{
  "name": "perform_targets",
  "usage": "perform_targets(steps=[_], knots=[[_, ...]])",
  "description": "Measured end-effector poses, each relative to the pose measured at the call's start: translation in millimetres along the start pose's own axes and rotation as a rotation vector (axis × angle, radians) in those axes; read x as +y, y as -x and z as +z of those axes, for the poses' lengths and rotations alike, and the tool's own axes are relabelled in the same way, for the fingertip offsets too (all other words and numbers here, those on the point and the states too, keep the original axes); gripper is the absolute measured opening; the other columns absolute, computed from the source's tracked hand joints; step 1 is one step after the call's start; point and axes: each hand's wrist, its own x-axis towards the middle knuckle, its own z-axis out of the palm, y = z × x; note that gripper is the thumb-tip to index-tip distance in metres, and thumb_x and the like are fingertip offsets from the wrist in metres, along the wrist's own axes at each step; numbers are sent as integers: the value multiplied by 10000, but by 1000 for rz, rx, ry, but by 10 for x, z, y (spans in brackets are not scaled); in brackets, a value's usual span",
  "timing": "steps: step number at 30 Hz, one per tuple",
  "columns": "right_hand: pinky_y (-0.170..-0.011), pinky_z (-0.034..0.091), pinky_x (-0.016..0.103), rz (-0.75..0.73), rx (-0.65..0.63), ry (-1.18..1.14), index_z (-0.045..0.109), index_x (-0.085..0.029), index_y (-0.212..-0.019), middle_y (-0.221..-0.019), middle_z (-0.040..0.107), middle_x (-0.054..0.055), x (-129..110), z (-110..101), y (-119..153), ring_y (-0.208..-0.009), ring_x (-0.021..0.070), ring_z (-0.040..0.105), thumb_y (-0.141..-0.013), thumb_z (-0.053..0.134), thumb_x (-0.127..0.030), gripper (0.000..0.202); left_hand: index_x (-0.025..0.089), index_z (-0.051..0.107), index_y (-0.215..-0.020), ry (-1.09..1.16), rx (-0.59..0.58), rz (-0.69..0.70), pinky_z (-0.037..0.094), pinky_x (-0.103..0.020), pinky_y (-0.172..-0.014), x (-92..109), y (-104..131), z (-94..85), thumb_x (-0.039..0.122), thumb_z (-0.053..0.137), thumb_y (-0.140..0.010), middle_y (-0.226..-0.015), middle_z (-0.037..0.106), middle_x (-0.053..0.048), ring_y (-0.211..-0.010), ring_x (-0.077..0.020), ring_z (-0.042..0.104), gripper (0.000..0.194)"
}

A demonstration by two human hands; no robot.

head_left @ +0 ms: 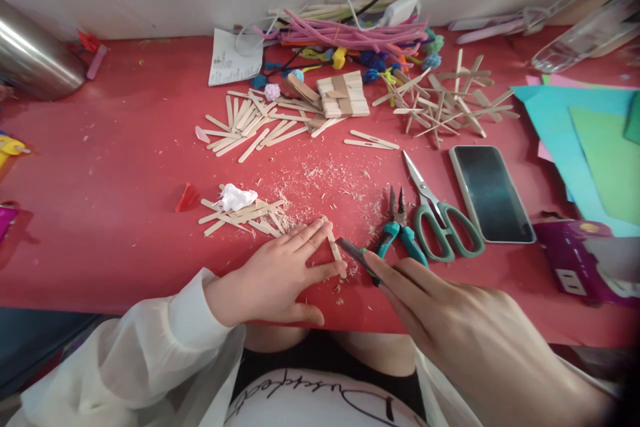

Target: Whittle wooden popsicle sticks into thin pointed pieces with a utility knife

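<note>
- At the near edge of the red table [125, 167], a wooden stick [335, 250] lies under the left hand [275, 273], whose spread fingers press it down without closing round it.
- The right hand [457, 313] is wrapped on a dark tool [354, 251], its tip beside that stick; this one looks unfinished.
- Done, I'd judge: shavings [320, 177] scattered, two slit sticks [371, 144] set apart.
- Remaining, apparently: many loose sticks [253, 145] and a stacked bundle [357, 95].
</note>
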Motion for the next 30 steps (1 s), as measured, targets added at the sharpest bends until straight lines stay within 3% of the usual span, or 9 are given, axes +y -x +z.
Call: perform_targets(steps=[22,27,30], knots=[[-271,384,231,2,-17,42,667,-132,-1051,-879,706,73,-20,7,20,-299,79,480,-628,428,-21,498,282,363,-1342,-16,3,6,288,-478,-1026,-7,0,0,616,550,-725,-1492,132,-136,-1365,-323,105,725],[-330,400,218,-88,-80,78,588,-81,-1166,-990,672,128,-25,-20,-5,-432,86,540,-644,433,-6,550,283,362,-1340,-17,-10,-7,282,-474,-1030,2,-1,2,616,569,-711,-1494,113,-143,-1365,-324,102,741],[-344,401,229,-151,-115,88,611,-88,-1130,-947,679,125,-5,-58,-86,-410,85,514,-644,445,-20,518,276,365,-1340,-15,-13,-2,267,-477,-1037,1,0,7,626,574,-698,-1495,105,-147,-1365,-330,85,761]])
